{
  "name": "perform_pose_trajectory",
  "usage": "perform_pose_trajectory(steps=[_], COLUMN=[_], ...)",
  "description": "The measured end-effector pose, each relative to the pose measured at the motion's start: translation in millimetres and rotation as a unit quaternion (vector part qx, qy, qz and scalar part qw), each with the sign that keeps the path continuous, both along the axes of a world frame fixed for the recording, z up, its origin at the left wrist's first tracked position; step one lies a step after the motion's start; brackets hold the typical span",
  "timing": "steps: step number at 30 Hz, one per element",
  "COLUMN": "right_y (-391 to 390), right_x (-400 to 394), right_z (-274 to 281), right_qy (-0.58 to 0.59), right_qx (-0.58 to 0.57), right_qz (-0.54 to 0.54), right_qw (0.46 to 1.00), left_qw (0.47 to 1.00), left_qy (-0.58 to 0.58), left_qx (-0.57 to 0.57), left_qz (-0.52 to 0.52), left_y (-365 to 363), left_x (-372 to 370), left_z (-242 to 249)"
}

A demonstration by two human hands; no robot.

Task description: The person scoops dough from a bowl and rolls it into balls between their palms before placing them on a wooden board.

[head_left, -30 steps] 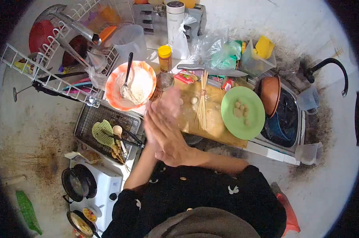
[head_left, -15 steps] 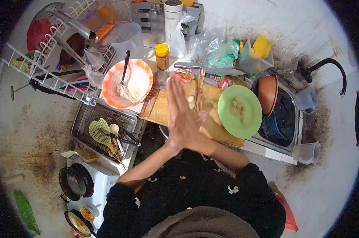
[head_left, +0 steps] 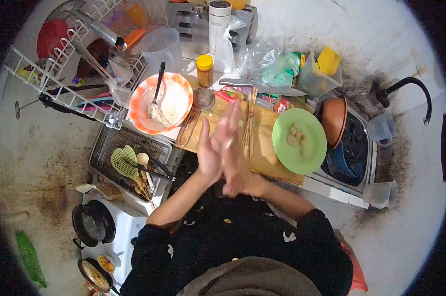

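Note:
Over the front of the wooden cutting board (head_left: 262, 170), my left hand (head_left: 209, 160) and my right hand (head_left: 231, 155) meet palm to palm. The fingers of both are stretched out, and the left thumb stands apart. Anything between the palms is hidden. Just right of my fingers, a bundle of thin bamboo skewers (head_left: 249, 123) lies on the board. Further right, a green plate (head_left: 302, 160) holds several small pale balls (head_left: 296, 133). To the left stands an orange-and-white bowl (head_left: 139, 111) of white flour-like powder (head_left: 171, 106) with a black-handled spoon (head_left: 159, 86) in it.
Behind the board lies a large knife (head_left: 267, 88), near a yellow-lidded jar (head_left: 204, 69) and a small strainer (head_left: 203, 98). The sink (head_left: 366, 158) with an orange-brown bowl (head_left: 333, 118) is at right. A rack tray (head_left: 107, 148) with utensils and a stove (head_left: 126, 227) are at left.
My hands have shifted against each other and drawn slightly nearer my body. The left palm and thumb now show beside the right hand. A pale ball seen earlier on the board is out of sight.

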State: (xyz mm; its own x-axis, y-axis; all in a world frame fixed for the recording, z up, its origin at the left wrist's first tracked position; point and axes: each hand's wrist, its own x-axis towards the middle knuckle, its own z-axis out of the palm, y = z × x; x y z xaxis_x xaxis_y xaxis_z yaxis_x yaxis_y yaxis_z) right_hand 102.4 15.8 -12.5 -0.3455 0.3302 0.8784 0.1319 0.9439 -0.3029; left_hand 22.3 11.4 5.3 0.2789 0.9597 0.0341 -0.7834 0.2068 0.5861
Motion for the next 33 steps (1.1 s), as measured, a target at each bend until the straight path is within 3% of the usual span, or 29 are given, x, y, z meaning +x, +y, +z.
perform_pose_trajectory(steps=[2,3,6,7,8,10,11,14,16,20,24,25,27,28,30,32,33], right_y=[13.5,10.6,-19.0,-29.5,-28.5,-25.1,-22.5,-14.3,-30.3,-23.6,-1.6,-7.0,-15.2,-20.9,-22.7,-7.1,-5.4], right_x=[13.7,10.9,-12.9,-14.4,-13.3,-10.5,-9.9,-8.8,-14.3,-11.2,7.0,-3.4,-4.9,-5.9,-6.6,-3.8,1.6], right_z=[-8.6,-8.6,15.3,22.0,22.3,25.3,31.3,59.4,46.6,32.0,40.2,38.6,36.2,33.8,13.3,17.6,26.7], right_qy=[0.039,0.037,0.151,0.112,0.112,0.047,0.047,0.200,0.172,0.133,0.092,0.114,0.091,0.068,0.066,0.143,0.144], right_qx=[-0.152,-0.152,-0.194,-0.170,-0.171,-0.300,-0.300,-0.340,-0.320,-0.282,-0.208,-0.194,-0.154,-0.115,-0.166,-0.283,-0.289], right_qz=[-0.104,-0.103,0.031,0.015,0.015,-0.118,-0.118,-0.031,0.040,0.020,-0.079,-0.075,-0.049,-0.021,-0.025,-0.084,-0.100], right_qw=[0.982,0.982,0.969,0.979,0.979,0.945,0.945,0.918,0.931,0.950,0.971,0.972,0.983,0.991,0.984,0.945,0.941], left_qw=[0.985,0.980,0.962,0.977,0.977,0.915,0.886,0.930,0.934,0.947,0.893,0.894,0.945,0.987,0.990,0.967,0.960], left_qy=[0.151,0.195,0.266,0.195,0.195,0.226,0.263,0.251,0.239,0.156,0.384,0.384,0.282,0.139,0.006,0.189,0.212], left_qx=[-0.074,-0.009,0.056,0.081,0.081,0.269,0.332,0.241,0.233,0.239,0.219,0.220,0.157,0.081,0.109,0.159,0.174], left_qz=[-0.029,-0.042,0.038,0.018,0.018,0.197,0.190,0.116,0.125,0.144,0.077,0.075,0.050,0.027,0.085,0.060,0.048], left_y=[-22.5,-20.0,-14.9,-3.3,-1.1,-3.4,-10.7,-17.0,-8.5,-9.2,-26.5,-25.3,-18.0,-12.3,-8.9,-16.3,-18.6], left_x=[8.6,16.6,9.4,2.6,2.6,5.4,13.7,19.3,14.4,11.2,13.7,11.9,7.3,6.0,13.0,17.7,20.7], left_z=[5.4,-13.1,7.6,7.7,9.5,18.0,15.7,6.6,17.5,27.7,6.4,8.9,20.8,26.1,29.2,4.2,-14.9])
